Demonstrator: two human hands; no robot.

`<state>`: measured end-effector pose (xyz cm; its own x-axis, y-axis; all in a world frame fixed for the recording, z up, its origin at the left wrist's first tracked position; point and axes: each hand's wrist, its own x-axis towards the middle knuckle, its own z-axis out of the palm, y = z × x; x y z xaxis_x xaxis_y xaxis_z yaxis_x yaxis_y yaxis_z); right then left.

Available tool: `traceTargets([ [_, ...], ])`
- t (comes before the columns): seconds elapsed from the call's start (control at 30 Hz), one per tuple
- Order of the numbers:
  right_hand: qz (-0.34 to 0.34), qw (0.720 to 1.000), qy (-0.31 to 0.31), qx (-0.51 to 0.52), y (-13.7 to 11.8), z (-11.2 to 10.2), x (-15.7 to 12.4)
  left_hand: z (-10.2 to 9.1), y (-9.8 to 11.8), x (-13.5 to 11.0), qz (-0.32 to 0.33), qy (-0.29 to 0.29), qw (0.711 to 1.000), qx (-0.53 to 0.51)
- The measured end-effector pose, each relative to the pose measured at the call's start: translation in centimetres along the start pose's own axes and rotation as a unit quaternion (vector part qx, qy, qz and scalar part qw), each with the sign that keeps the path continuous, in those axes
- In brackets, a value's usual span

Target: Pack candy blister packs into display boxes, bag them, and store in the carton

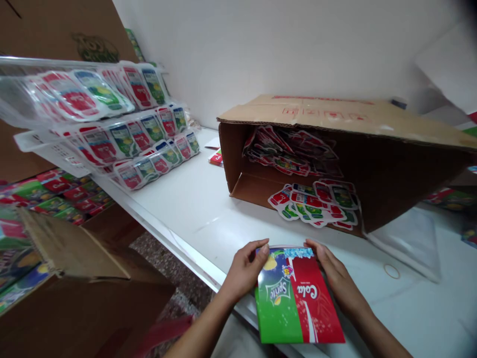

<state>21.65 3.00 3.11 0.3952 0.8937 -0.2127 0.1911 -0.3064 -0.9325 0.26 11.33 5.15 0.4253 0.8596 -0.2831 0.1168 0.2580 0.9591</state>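
Note:
Between my hands is a flat printed box, half green with "Sprite" and half red with "Cola"; its lettering appears upside down from here. My left hand is closed on its left edge near the far corner, thumb on top. Along the right edge, my right hand grips the box, with its fingertips at the far right corner. A thin pale rim shows at the box's far end. Just beyond lies a pile of bottle-shaped cards in red, green and blue, spilling from an open carton on its side.
At the left, stacked clear plastic trays hold rows of similar cards. Below them stands an open cardboard box with printed packages. A rubber band and a clear plastic bag lie on the white table. A wall runs behind.

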Motion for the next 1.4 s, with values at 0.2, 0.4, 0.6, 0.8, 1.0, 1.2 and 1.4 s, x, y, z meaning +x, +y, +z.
traceTargets([
  [0.2,0.005,1.0,-0.007,0.021,0.2,0.0,-3.3,-0.9,1.1,-2.4,0.003,-0.034,0.999,-0.038],
  [0.4,-0.337,0.927,0.153,-0.062,2.3,-0.6,-8.2,0.6,2.7,-1.7,0.157,-0.023,0.987,-0.003],
  [0.6,-0.456,0.847,0.123,-0.246,2.8,-0.3,-11.5,3.4,2.0,-1.2,0.038,-0.081,0.992,-0.091],
  [0.8,-0.46,0.856,0.108,-0.208,-0.8,-2.3,-9.4,5.0,3.9,-1.8,0.007,-0.135,0.984,-0.113],
  [1.0,-0.231,0.949,0.14,-0.164,-2.0,-2.7,-6.3,4.6,6.4,-0.3,-0.031,-0.258,0.966,-0.005],
  [1.2,-0.233,0.954,0.12,-0.147,0.8,-6.4,-7.3,6.5,9.0,-0.3,0.127,-0.235,0.93,0.253],
  [1.4,-0.134,0.911,0.258,-0.291,4.8,-17.5,2.0,8.3,8.3,0.1,0.088,-0.301,0.927,0.207],
])
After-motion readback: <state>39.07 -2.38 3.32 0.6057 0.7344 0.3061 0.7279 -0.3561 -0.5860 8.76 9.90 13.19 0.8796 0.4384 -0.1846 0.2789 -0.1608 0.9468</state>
